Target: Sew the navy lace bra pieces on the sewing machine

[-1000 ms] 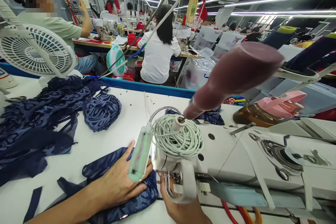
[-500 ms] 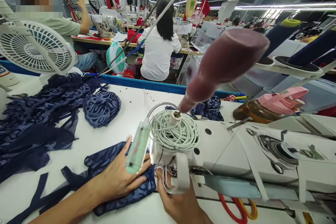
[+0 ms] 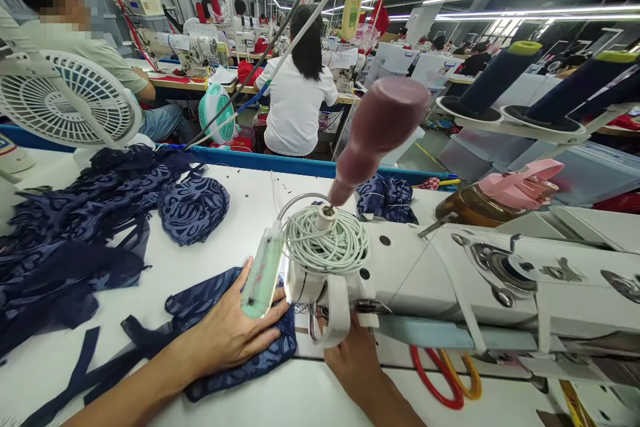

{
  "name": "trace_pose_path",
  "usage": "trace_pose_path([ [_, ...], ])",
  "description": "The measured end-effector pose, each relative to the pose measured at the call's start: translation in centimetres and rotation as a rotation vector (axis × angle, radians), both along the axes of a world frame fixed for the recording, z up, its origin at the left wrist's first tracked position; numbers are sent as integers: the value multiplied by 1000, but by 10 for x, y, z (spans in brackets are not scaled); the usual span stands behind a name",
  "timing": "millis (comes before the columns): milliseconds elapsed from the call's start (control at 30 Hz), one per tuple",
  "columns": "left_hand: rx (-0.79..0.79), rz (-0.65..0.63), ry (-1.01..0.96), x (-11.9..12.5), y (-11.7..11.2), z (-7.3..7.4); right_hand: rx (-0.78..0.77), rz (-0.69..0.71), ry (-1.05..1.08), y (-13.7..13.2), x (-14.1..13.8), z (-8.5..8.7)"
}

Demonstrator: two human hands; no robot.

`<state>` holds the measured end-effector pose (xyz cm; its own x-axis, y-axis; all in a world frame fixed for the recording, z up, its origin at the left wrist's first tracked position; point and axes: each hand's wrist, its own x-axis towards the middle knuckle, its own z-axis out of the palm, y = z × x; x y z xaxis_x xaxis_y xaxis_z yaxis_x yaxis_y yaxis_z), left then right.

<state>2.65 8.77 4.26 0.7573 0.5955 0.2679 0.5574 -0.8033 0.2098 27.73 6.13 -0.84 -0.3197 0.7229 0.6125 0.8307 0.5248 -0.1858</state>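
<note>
Head view: the navy fabric (image 3: 235,373) lies on the white table (image 3: 290,400), its right edge at the sewing machine (image 3: 405,273). Navy strips (image 3: 83,363) trail from its left side. A green lamp (image 3: 263,273) hangs over it; beside that, pale cord (image 3: 350,250) is coiled on the machine head around a core, with the metal shaft of a dark red handle (image 3: 380,113) standing in it. Farther right, a bottle (image 3: 463,205) with a pink lid (image 3: 523,183) holds brown liquid. Behind it are clear bins (image 3: 595,150), their contents too unclear to tell. Navy thread cones (image 3: 500,80) sit tilted in their holders.

The left hand (image 3: 245,323) lies palm down on the fabric, fingers spread and clamped on nothing, partly behind the lamp. The right hand (image 3: 353,350) reaches up from below, its fingertips hidden by the machine head; whether they grip anything cannot be told. Red-handled scissors (image 3: 445,387) lie to its right.
</note>
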Motion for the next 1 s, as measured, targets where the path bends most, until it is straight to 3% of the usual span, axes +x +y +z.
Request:
trace_pose_path([
  [600,-70,4,-70,-2,-3,-8,54,85,79,-2,-12,18],
  [767,-94,9,-60,-1,-2,2,34,105,128,0,-15,20],
  [900,-109,81,-12,11,-20,13,9,126,165,1,-18,23],
  [1000,56,128,-101,30,-45,0,7,143,191,3,-19,26],
])
